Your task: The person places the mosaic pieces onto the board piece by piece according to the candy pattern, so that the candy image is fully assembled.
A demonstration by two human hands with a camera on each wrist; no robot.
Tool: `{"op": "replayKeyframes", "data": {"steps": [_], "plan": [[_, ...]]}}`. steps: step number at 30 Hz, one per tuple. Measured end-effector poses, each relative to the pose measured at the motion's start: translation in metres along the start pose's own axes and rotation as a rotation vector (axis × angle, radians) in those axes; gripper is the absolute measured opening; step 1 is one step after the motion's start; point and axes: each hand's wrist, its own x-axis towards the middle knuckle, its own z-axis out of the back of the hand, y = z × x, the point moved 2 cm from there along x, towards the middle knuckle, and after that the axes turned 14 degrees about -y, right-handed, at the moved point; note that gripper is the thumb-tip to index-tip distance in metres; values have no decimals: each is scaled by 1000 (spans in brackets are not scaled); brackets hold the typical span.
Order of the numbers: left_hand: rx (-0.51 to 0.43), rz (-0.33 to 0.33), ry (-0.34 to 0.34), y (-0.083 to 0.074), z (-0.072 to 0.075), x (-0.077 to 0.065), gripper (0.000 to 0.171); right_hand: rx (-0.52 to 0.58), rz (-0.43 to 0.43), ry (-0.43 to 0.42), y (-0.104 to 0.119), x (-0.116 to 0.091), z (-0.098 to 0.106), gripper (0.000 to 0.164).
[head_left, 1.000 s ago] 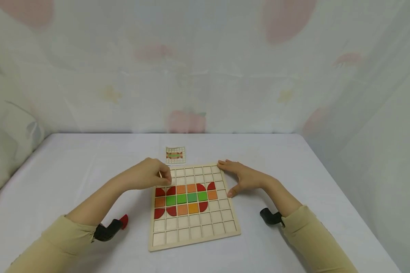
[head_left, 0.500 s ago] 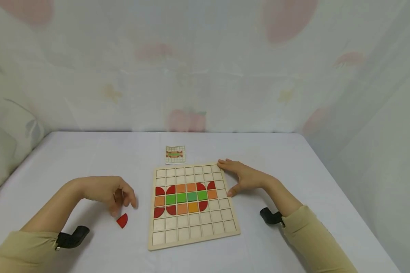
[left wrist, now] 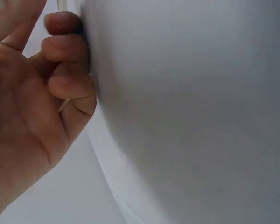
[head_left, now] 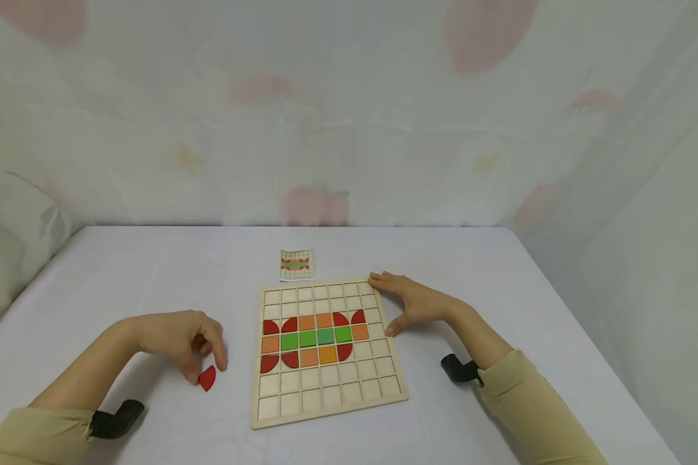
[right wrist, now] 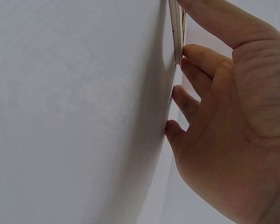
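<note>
A red quarter-circle tile [head_left: 207, 378] lies on the white table left of the wooden grid board [head_left: 329, 420]. My left hand [head_left: 177, 339] reaches down over it, thumb touching its left side and index fingertip just off its right side. The left wrist view shows the other fingers [left wrist: 70, 86] bent, and the tile is out of sight there. My right hand [head_left: 415, 300] rests spread at the board's upper right, fingertips at the corner and thumb on the right edge. In the right wrist view, the board's edge [right wrist: 176, 32] is beside the thumb and index finger.
Red quarter-circles, orange squares and green squares [head_left: 307, 338] fill a band across the board's middle rows. Behind the board lies a small pattern card [head_left: 296, 265]. Patterned white cloth [head_left: 349, 129] hangs beyond the table's back edge.
My left hand has moved from the board's upper left, leftward and toward me, down to the loose red tile. The right hand stays in place at the board's edge.
</note>
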Motion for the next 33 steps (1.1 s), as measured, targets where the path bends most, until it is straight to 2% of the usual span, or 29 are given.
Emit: {"op": "replayKeyframes", "data": {"steps": [7, 13, 17, 27, 33], "plan": [[38, 13, -42, -1, -5, -2, 29, 2, 9, -5, 2, 0, 0, 106], [127, 42, -85, -6, -10, -2, 27, 2, 5, -6, 3, 1, 0, 106], [157, 36, -101, -8, -12, 0, 26, 1, 6, -4, 4, 1, 0, 106], [168, -25, -173, -10, -12, 4, 26, 10, 8, -4, 4, 0, 2, 106], [122, -36, -139, -15, -14, 10, 21, 10, 5, 1, 4, -1, 0, 106]]}}
